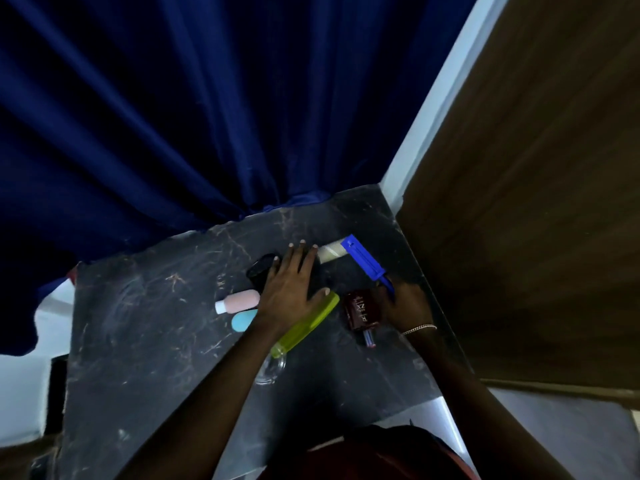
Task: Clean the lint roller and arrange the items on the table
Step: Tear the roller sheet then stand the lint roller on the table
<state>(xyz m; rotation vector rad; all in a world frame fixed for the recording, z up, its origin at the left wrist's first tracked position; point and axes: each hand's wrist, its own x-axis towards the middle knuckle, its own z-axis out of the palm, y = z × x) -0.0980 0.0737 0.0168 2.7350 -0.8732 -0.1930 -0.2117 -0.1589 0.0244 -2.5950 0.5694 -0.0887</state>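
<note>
A lint roller (356, 258) with a blue frame and a white roll lies at the far right of the dark marble table (145, 327). My right hand (403, 303) is closed around its blue handle. My left hand (294, 282) lies flat, fingers spread, on a black object (259, 268) beside the white roll, fingertips touching the roll's left end. A yellow-green bottle (304, 325) with a clear cap lies under my left wrist. A dark red bottle (360, 311) lies next to my right hand.
A small pink bottle (239, 301) with a white cap and a light blue oval item (242, 320) lie left of my left hand. A dark blue curtain (190, 116) hangs behind the table. A wooden panel (536, 202) borders the right side.
</note>
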